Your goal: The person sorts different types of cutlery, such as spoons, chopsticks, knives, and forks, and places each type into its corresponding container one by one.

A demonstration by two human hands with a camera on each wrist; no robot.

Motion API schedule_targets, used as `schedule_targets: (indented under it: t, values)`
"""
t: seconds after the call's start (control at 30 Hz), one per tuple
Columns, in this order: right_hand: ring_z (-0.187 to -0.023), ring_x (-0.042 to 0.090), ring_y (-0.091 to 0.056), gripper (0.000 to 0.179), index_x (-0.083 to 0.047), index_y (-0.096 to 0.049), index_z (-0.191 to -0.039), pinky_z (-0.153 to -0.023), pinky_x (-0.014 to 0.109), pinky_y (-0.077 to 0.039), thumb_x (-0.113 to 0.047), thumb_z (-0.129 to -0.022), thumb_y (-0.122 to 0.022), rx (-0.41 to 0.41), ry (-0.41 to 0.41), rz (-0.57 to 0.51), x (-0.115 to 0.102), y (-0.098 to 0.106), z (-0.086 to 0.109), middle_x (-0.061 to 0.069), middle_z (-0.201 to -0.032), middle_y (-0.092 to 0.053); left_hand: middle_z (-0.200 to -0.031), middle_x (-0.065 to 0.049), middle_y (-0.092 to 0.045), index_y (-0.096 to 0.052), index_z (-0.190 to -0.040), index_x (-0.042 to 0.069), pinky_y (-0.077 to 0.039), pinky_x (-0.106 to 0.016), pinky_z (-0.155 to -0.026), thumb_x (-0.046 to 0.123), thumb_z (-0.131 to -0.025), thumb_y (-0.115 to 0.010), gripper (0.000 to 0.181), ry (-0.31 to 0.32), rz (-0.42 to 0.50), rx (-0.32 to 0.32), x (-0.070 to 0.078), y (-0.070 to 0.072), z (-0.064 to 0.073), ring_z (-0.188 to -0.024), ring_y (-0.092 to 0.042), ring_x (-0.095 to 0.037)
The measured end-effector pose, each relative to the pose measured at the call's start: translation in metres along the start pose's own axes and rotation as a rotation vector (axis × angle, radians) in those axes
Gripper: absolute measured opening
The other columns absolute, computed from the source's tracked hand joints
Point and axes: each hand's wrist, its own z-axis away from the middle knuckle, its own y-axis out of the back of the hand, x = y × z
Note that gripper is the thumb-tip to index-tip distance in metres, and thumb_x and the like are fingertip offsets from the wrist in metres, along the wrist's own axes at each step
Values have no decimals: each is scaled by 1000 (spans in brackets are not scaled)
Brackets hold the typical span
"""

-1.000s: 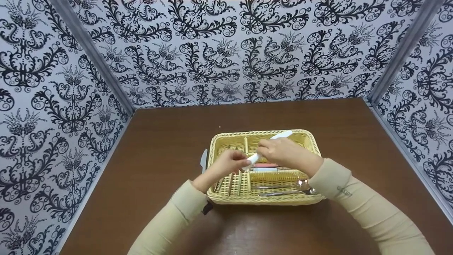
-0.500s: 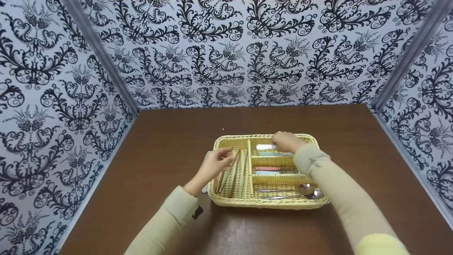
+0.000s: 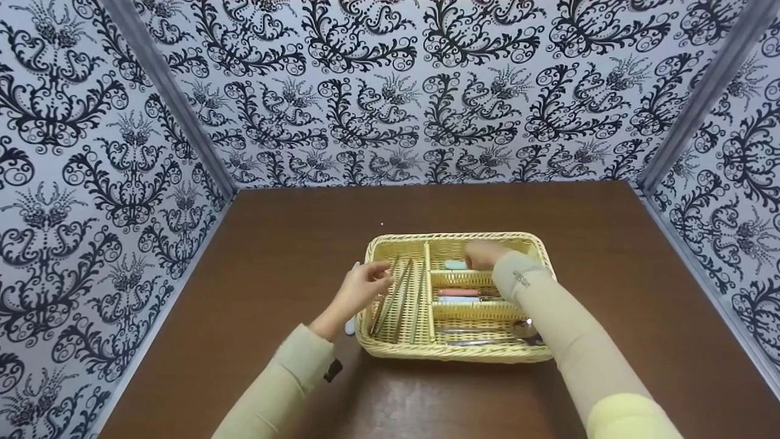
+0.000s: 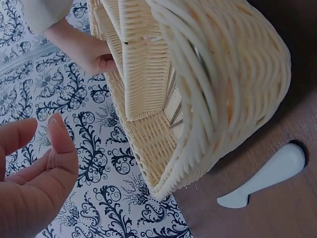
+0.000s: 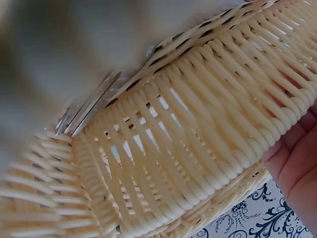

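Observation:
My left hand [image 3: 359, 289] hovers over the left edge of the wicker cutlery basket [image 3: 454, 352], holding nothing, its fingers loosely bent and the thumb apart in the left wrist view. My right hand [image 3: 484, 253] reaches down into the back right compartment, its fingers hidden behind the divider [image 5: 198, 144] in the right wrist view. I cannot tell what those fingers hold. Beside it shows a pale teal handle [image 3: 456, 264]. In the middle compartment lie a pink handle [image 3: 460, 292] and a pale blue handle [image 3: 458, 299]. Fork tines [image 5: 94, 106] show in the right wrist view.
Chopsticks [image 3: 402, 305] lie in the long left compartment. Spoons [image 3: 522, 329] lie in the front one, partly under the right sleeve. A pale spreader knife [image 4: 267, 173] rests on the brown table outside the basket's left side. Patterned walls [image 3: 390, 91] enclose the table.
The white utensil once between both hands has gone to the back right compartment with the right hand, lying there half a second ago and now hidden. The left hand has drawn back left, empty.

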Motion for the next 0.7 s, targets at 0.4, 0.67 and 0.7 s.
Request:
schedule_targets:
  t: [0.4, 0.67, 0.7]
  values:
    - [-52, 10, -37, 20, -8, -54, -58, -51, 22, -36, 5, -73, -52, 93, -65, -81, -10, 46, 33, -2, -57, -46, -89, -15, -63, -56, -119, -5, -53, -33, -59, 5, -86, -57, 34, 8, -24, 99, -13, 13, -8, -67, -60, -17]
    - [-79, 26, -62, 11, -4, -70, -88, -72, 42, -51, -4, -82, -60, 213, -32, -36, -12, 76, 81, 10, -89, -68, -93, -14, -62, -58, -115, -6, -50, -29, -65, 4, -83, -54, 33, 139, -25, 232, -44, 28, -9, -76, -57, -17]
    - [-76, 25, -62, 10, -5, -70, -84, -70, 41, -51, -4, -82, -60, 209, -31, -19, -10, 75, 84, 9, -86, -68, -92, -13, -61, -58, -115, -6, -50, -27, -64, 3, -83, -53, 34, 152, -31, 231, -47, 28, -8, -76, -58, -18]
